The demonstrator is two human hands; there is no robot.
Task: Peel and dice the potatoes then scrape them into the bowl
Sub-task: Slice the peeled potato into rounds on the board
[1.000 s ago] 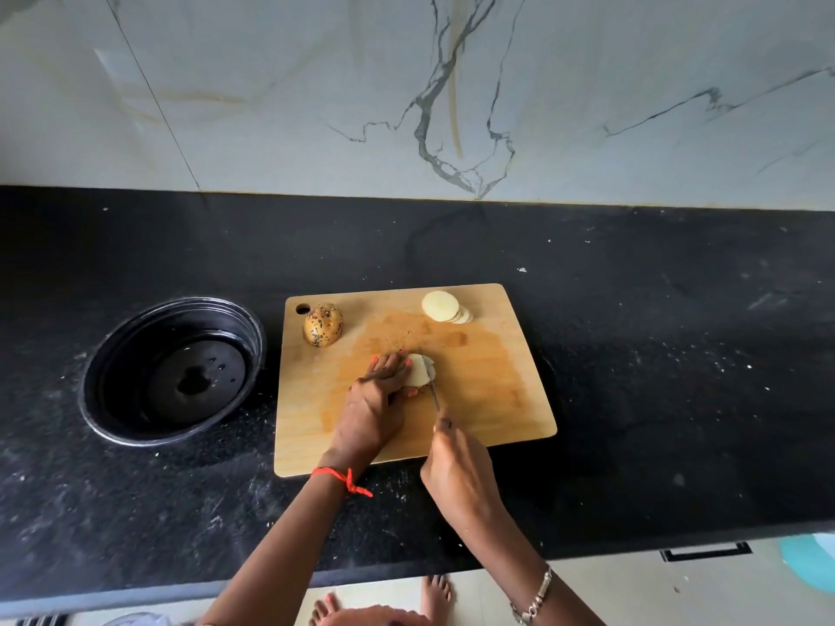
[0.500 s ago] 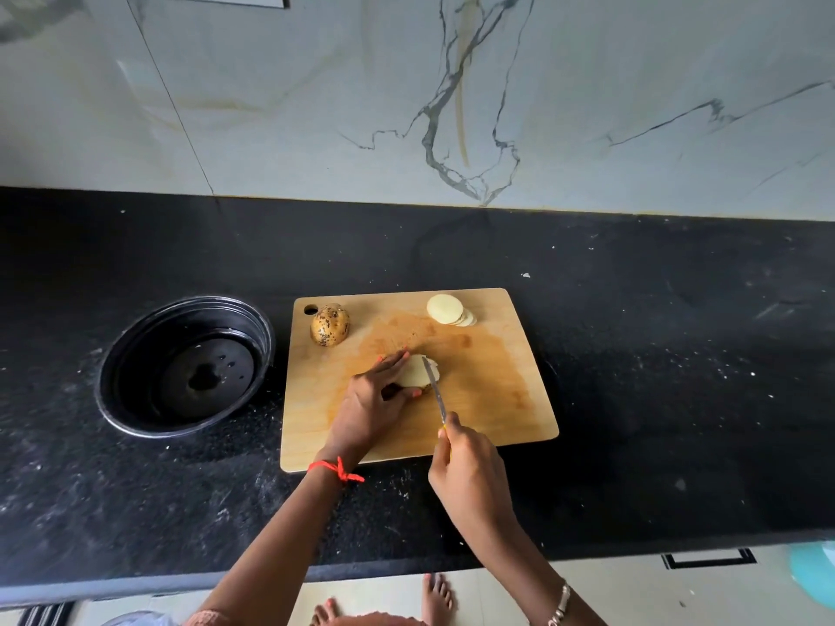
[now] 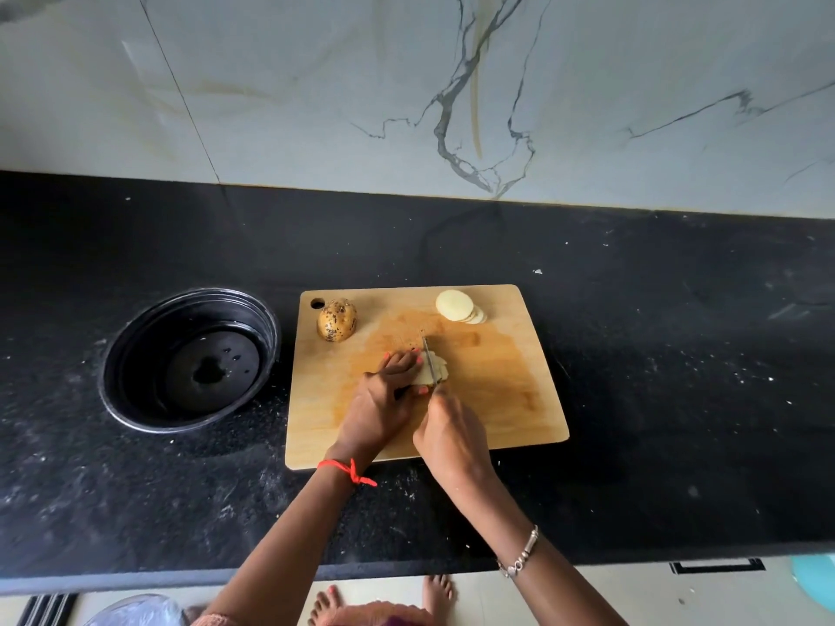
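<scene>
Single view: wide-angle camera on the person's head, looking forward and steeply down over the counter (image 3: 677, 354) toward the wall (image 3: 271, 83). Board (image 3: 519, 399) centred, near, within arm's reach; left hand (image 3: 384, 399) and right hand (image 3: 452, 438) over it, feet (image 3: 332, 603) at the bottom edge.

Pale peeled potato piece (image 3: 429, 375) mid cutting board (image 3: 519, 399), seemingly part-sliced, round slices (image 3: 455, 305) stacked near far edge, speckled unpeeled potato (image 3: 336, 319) by far-left corner, black bowl (image 3: 149, 350) left, apart.
</scene>
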